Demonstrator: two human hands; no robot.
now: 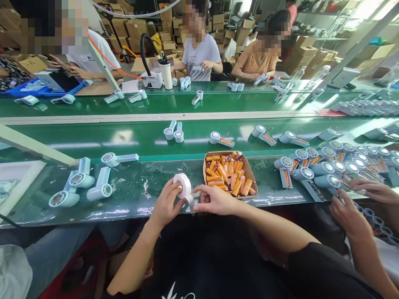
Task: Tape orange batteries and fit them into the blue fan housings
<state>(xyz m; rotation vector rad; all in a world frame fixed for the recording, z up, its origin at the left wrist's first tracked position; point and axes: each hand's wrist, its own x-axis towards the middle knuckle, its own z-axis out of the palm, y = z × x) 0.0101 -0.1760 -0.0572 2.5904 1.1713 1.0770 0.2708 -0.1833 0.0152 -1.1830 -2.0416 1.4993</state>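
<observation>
My left hand (168, 202) grips a roll of white tape (186, 186) by its side, just above the front edge of the green worktop. A short strip hangs from the roll, and my right hand (215, 200) reaches toward it with thumb and forefinger close to its end; whether they pinch the strip is hard to make out. Behind my right hand sits a cardboard tray (254, 189) heaped with orange-wrapped battery cells (226, 170). Left of my hands lie several pale blue fan bodies with handles (101, 187).
A conveyor belt (149, 141) carrying more fan bodies runs behind the worktop. Many fan units with orange cells (324, 168) crowd the right side, where a co-worker's hands (352, 216) are busy. Other people sit across the line. A slanted post (37, 145) stands at left.
</observation>
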